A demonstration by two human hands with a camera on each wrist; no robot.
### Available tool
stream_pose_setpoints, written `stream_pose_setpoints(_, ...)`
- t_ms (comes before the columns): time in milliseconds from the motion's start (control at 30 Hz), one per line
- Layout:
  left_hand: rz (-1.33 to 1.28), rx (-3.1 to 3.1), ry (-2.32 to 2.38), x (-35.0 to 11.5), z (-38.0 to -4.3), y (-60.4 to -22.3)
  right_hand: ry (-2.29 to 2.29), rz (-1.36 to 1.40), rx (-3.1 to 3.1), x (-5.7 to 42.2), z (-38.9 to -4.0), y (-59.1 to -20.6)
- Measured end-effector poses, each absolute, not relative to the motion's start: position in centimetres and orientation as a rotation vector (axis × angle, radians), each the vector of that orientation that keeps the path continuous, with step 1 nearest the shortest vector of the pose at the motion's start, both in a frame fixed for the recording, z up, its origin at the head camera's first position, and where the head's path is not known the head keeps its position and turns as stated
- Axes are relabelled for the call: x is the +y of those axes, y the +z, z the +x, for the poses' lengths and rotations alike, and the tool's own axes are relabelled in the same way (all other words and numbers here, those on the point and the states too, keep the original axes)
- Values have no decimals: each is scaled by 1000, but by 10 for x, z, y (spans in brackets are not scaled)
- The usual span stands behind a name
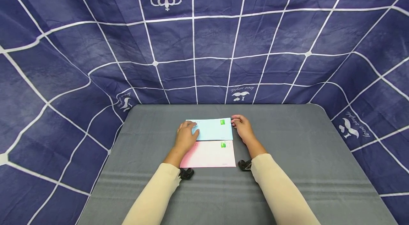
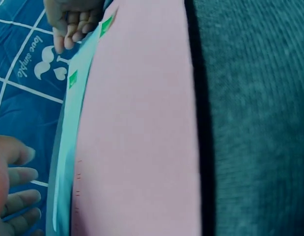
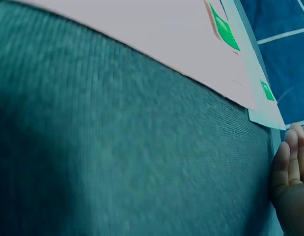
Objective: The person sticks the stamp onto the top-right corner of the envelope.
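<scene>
A light blue envelope (image 1: 212, 131) with a green stamp lies flat, directly beyond a pink envelope (image 1: 212, 155) that also bears a green stamp. My left hand (image 1: 186, 137) is over the left end of the blue one, covering part of it. In the left wrist view, that hand's fingers (image 2: 21, 199) are spread and relaxed beside the blue envelope (image 2: 73, 113). At the blue envelope's far right corner is my right hand (image 1: 245, 132), fingertips right at the edge. The right wrist view shows its fingers (image 3: 284, 167) loosely extended just off the corner.
Both envelopes lie on a grey cloth-covered table (image 1: 287, 147). A blue curtain (image 1: 214, 40) with white grid lines encloses the table at the back and both sides. A black wrist camera sits under each cream sleeve (image 1: 156, 189).
</scene>
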State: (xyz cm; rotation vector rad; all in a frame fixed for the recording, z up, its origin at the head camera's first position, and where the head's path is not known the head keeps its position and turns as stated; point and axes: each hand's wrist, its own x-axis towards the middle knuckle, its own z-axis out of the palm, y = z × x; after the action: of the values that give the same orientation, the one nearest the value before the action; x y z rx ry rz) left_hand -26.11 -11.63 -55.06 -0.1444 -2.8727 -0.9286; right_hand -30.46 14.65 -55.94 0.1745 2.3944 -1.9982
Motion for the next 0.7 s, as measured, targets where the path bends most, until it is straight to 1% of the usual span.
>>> stream_pose_setpoints(433, -180, -2639, -1090, -120, -257, -531, -1995, 45, 2433, 163, -294, -540)
stream_pose_setpoints(700, -206, -2576, -1113, -124, -249, -521, -1986, -53, 2514, 172, -274, -516)
